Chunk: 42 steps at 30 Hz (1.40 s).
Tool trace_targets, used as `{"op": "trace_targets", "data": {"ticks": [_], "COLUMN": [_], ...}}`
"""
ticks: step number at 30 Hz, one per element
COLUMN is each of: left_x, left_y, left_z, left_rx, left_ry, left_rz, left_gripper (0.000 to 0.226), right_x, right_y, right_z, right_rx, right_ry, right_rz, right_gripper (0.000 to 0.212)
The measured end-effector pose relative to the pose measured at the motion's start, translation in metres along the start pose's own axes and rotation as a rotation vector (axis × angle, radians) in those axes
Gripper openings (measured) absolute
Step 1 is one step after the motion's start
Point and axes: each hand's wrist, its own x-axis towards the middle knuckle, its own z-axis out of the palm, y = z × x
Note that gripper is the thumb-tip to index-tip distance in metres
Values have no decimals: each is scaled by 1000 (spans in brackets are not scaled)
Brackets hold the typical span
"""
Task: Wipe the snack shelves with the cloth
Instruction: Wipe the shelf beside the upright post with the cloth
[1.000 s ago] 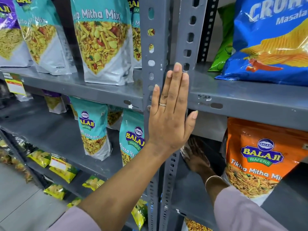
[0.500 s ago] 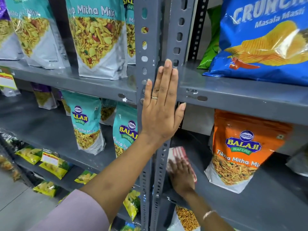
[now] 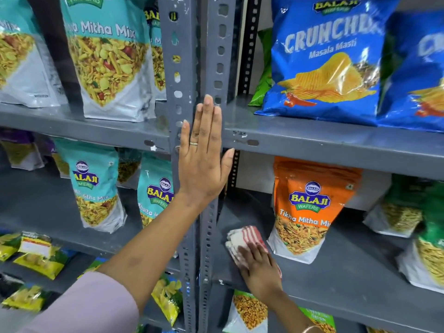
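Observation:
My left hand (image 3: 204,162) lies flat against the grey upright posts (image 3: 211,56) of the rack, fingers straight and pointing up, holding nothing. Lower down, my right hand (image 3: 260,270) presses a red-and-white striped cloth (image 3: 242,239) onto the grey middle shelf (image 3: 348,267), near its left front corner. Part of the cloth is hidden under my palm. An orange Tikha Mitha Mix pouch (image 3: 310,207) stands just to the right of the cloth.
Blue Crunchex chip bags (image 3: 329,61) sit on the upper shelf (image 3: 312,143). Teal Mitha Mix pouches (image 3: 108,63) fill the left bay. Green and white pouches (image 3: 430,236) stand at the right of the middle shelf. Yellow packets (image 3: 38,258) lie on lower left shelves.
My right hand with the cloth has slid from deep in the middle shelf toward its front left edge. The left hand has stayed flat on the posts.

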Motion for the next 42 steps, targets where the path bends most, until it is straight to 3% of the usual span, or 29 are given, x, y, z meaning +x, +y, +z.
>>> {"op": "trace_targets", "data": {"ticks": [2,6,11,17,21,23,30,34,38,42], "left_x": [0,1,0,-1,1,-4,-55,-59,-73,-121], "left_y": [1,0,0,-1,2,9,54,70,79,99], "left_z": [-1,-1,-1,-1,-4,-6,4,10,15,24], "left_rx": [-7,-12,-14,-4,-22,-80,-159,-236,-191,-184], "left_ry": [-4,-2,-1,1,-5,-20,-208,-231,-264,-470], "left_rz": [2,12,22,28,1,-54,11,-71,-72,-75], "left_gripper": [59,58,57,58,61,66,77,70,68,66], "right_x": [8,21,49,23,-5,-15,-37,-31,-49,-76], "right_y": [-6,-18,-17,-28,0,1,24,12,62,121], "right_z": [12,17,10,24,19,20,0,-1,-14,-19], "right_rx": [34,57,154,85,90,90,-37,31,26,15], "right_ry": [-140,-226,-190,-161,1,-72,-108,-138,-167,-147], "right_rz": [29,-118,185,-141,-28,-7,61,-44,-55,-62], "right_gripper": [58,59,55,53,49,50,46,50,58,58]}}
